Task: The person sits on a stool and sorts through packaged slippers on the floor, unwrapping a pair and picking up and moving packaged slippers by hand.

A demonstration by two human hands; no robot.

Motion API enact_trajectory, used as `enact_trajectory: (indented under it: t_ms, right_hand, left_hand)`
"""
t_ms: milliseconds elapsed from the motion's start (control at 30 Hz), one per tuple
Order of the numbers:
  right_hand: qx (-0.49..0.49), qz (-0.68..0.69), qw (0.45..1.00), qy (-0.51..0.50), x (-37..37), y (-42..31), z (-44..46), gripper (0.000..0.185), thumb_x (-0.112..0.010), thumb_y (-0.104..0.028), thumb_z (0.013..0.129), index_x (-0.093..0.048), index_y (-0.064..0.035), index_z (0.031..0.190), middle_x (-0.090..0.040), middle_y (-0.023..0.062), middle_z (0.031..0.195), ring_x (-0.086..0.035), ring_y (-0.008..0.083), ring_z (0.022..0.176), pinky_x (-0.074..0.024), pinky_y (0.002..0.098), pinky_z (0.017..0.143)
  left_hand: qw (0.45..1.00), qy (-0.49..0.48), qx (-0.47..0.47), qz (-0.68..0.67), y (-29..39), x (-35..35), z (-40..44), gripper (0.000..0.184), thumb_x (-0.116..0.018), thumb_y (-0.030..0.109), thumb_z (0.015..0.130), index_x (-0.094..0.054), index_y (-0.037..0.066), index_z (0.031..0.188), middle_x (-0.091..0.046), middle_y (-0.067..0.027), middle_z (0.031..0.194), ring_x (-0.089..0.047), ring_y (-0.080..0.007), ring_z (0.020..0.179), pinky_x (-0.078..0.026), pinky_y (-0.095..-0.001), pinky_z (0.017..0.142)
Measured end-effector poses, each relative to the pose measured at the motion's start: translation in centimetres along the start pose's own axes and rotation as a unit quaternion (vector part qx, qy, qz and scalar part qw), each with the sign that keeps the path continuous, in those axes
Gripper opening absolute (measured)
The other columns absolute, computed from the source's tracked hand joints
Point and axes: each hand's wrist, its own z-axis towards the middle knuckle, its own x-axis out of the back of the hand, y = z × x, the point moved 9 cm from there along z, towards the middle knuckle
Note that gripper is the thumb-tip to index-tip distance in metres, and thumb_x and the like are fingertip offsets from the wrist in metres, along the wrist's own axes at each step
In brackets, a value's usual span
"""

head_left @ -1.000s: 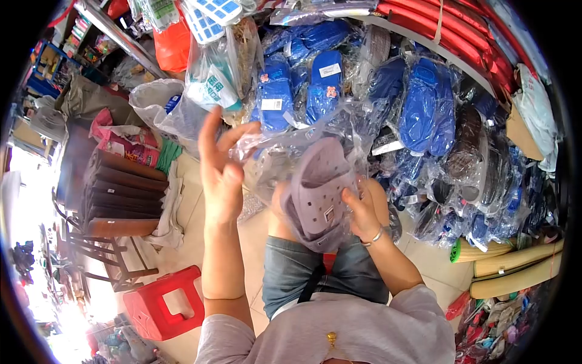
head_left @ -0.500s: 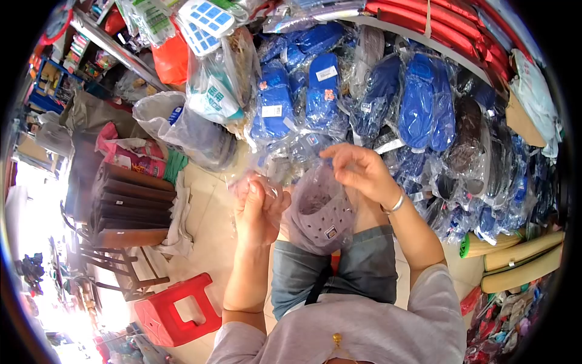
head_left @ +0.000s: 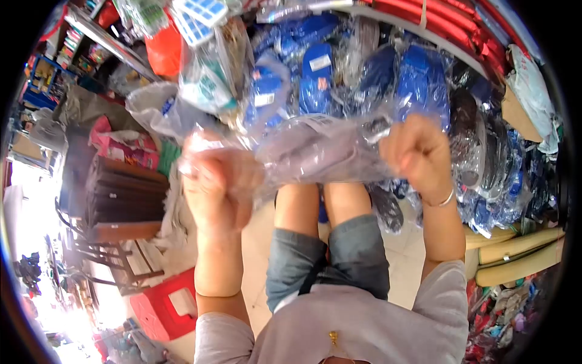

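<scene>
A clear plastic bag with greyish-purple clogs inside is stretched sideways between my two hands, above my knees. My left hand, blurred, is closed on the bag's left end. On the other side, my right hand has its fingers curled around the right end. Motion smears the clogs, so their holes and badge do not show. Just beyond the bag lie blue slippers in clear wrapping, some with white labels.
Bagged footwear is piled ahead and to the right, including blue slippers. A red plastic stool stands at lower left, near stacked brown folding chairs. Rolled mats lie at right. A white bin bag stands ahead left.
The bagged clogs have risen away from my lap and turned sideways. My hands have moved apart, and the right one, earlier with loose fingers, is now closed on the bag's end.
</scene>
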Motion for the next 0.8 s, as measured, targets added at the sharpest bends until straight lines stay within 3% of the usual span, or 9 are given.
enact_trajectory:
  t_ms: [67, 100, 167, 267, 400, 467, 600, 667, 800]
  right_hand:
    - [-0.144, -0.038, 0.989, -0.009, 0.1, 4.9, -4.9, 0.013, -0.062, -0.010, 0.081, -0.050, -0.0053, 0.076, -0.053, 0.0003, 0.069, -0.048, 0.0053, 0.060, -0.0375, 0.0187, 0.054]
    - [-0.163, -0.029, 0.986, -0.006, 0.2, 6.4, -7.0, 0.013, -0.062, -0.010, 0.081, -0.050, -0.0053, 0.076, -0.053, 0.0003, 0.069, -0.048, 0.0053, 0.060, -0.0375, 0.0187, 0.054]
    - [-0.357, 0.032, 0.934, 0.019, 0.3, 12.3, -13.1, 0.011, -0.059, -0.007, 0.082, -0.051, -0.0051, 0.077, -0.053, -0.0007, 0.069, -0.051, 0.0052, 0.062, -0.0403, 0.0191, 0.055]
    - [-0.422, 0.070, 0.904, 0.005, -0.8, 16.1, -19.3, 0.008, -0.058, -0.006, 0.083, -0.051, -0.0053, 0.080, -0.052, -0.0025, 0.070, -0.052, 0.0041, 0.062, -0.0423, 0.0194, 0.056]
    - [-0.432, 0.086, 0.898, 0.011, -2.0, 16.4, -20.8, 0.009, -0.060, -0.007, 0.082, -0.051, -0.0053, 0.083, -0.052, -0.0039, 0.069, -0.050, 0.0028, 0.062, -0.0401, 0.0183, 0.055]
    - [-0.399, 0.002, 0.915, -0.057, -2.6, 15.9, -19.8, 0.010, -0.062, -0.008, 0.081, -0.053, -0.0044, 0.082, -0.051, -0.0048, 0.069, -0.046, 0.0017, 0.061, -0.0371, 0.0174, 0.055]
    - [-0.354, -0.111, 0.926, -0.073, -2.5, 14.7, -17.0, 0.010, -0.064, -0.009, 0.080, -0.055, -0.0033, 0.079, -0.051, -0.0048, 0.067, -0.044, 0.0014, 0.061, -0.0349, 0.0173, 0.055]
    - [-0.329, -0.096, 0.939, 0.038, -0.9, 14.1, -15.5, 0.010, -0.063, -0.010, 0.080, -0.056, -0.0025, 0.076, -0.051, -0.0041, 0.066, -0.044, 0.0020, 0.062, -0.0354, 0.0183, 0.055]
    - [-0.337, -0.112, 0.934, 0.028, -0.4, 15.3, -14.7, 0.011, -0.060, -0.010, 0.082, -0.056, -0.0015, 0.076, -0.052, -0.0035, 0.068, -0.045, 0.0026, 0.063, -0.0363, 0.0187, 0.057]
  left_hand:
    - [0.994, 0.082, 0.069, 0.006, -4.4, 3.1, -4.5, 0.024, -0.063, 0.027, 0.083, -0.047, 0.011, 0.090, -0.036, 0.0051, 0.059, -0.030, -0.0075, 0.049, -0.024, -0.0232, 0.047]
    - [0.988, 0.098, 0.119, -0.017, -6.8, 4.4, -7.0, 0.022, -0.063, 0.026, 0.083, -0.048, 0.012, 0.089, -0.037, 0.0054, 0.060, -0.031, -0.0074, 0.050, -0.025, -0.0232, 0.047]
    - [0.962, 0.169, 0.206, -0.052, -11.6, 7.5, -13.0, 0.018, -0.062, 0.025, 0.084, -0.049, 0.013, 0.088, -0.038, 0.0059, 0.062, -0.031, -0.0071, 0.051, -0.027, -0.0235, 0.048]
    - [0.927, 0.256, 0.263, -0.080, -14.7, 10.1, -18.8, 0.016, -0.060, 0.026, 0.085, -0.051, 0.013, 0.085, -0.037, 0.0063, 0.061, -0.031, -0.0066, 0.052, -0.027, -0.0236, 0.049]
    - [0.934, 0.233, 0.263, -0.071, -14.8, 10.6, -20.4, 0.017, -0.060, 0.027, 0.085, -0.050, 0.013, 0.083, -0.034, 0.0060, 0.060, -0.029, -0.0067, 0.052, -0.027, -0.0236, 0.049]
    - [0.933, 0.228, 0.270, -0.066, -15.0, 10.9, -20.3, 0.018, -0.060, 0.027, 0.085, -0.049, 0.013, 0.083, -0.033, 0.0059, 0.060, -0.029, -0.0068, 0.052, -0.026, -0.0237, 0.048]
    - [0.927, 0.252, 0.270, -0.072, -15.6, 12.1, -19.9, 0.021, -0.059, 0.030, 0.085, -0.048, 0.013, 0.082, -0.029, 0.0058, 0.058, -0.027, -0.0072, 0.051, -0.025, -0.0236, 0.047]
    - [0.924, 0.260, 0.269, -0.083, -16.1, 12.8, -20.2, 0.022, -0.059, 0.032, 0.085, -0.048, 0.013, 0.083, -0.028, 0.0057, 0.058, -0.027, -0.0072, 0.051, -0.025, -0.0235, 0.047]
    - [0.907, 0.255, 0.273, -0.194, -15.9, 12.7, -19.7, 0.025, -0.060, 0.033, 0.084, -0.052, 0.011, 0.090, -0.028, 0.0051, 0.057, -0.029, -0.0073, 0.050, -0.028, -0.0232, 0.049]
